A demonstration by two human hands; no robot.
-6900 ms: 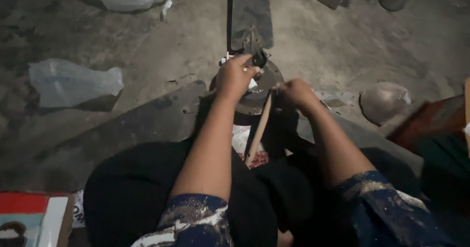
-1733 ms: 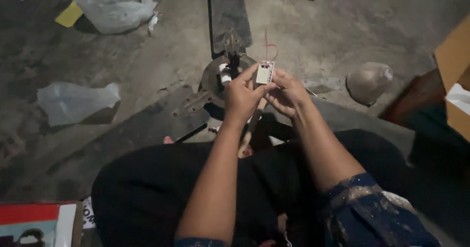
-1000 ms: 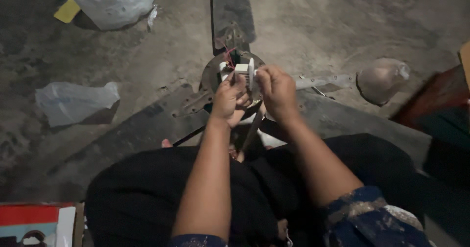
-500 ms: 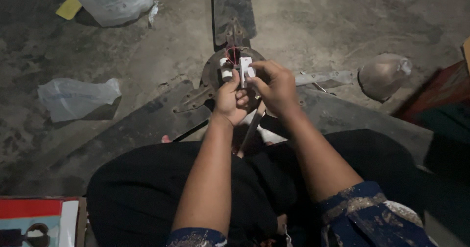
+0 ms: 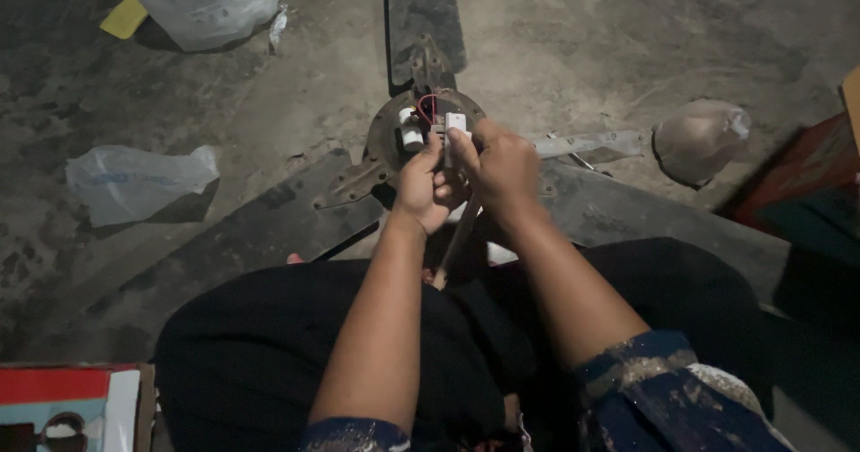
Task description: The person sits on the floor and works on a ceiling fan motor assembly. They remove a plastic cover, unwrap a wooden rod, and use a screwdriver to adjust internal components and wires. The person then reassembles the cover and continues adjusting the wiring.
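left hand [image 5: 428,188] — fingers curled, pinching | right hand [image 5: 500,161] — closed, touching left | forearms extended forward

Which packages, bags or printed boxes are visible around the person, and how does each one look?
Printed box: bottom left corner, flat, red, white and pale blue.
Clear plastic bag: floor at left, crumpled, whitish.
Second plastic bag: top left, bulging, translucent white.
Yellow flat piece: beside that bag.
Greyish bag: floor at right, rounded.
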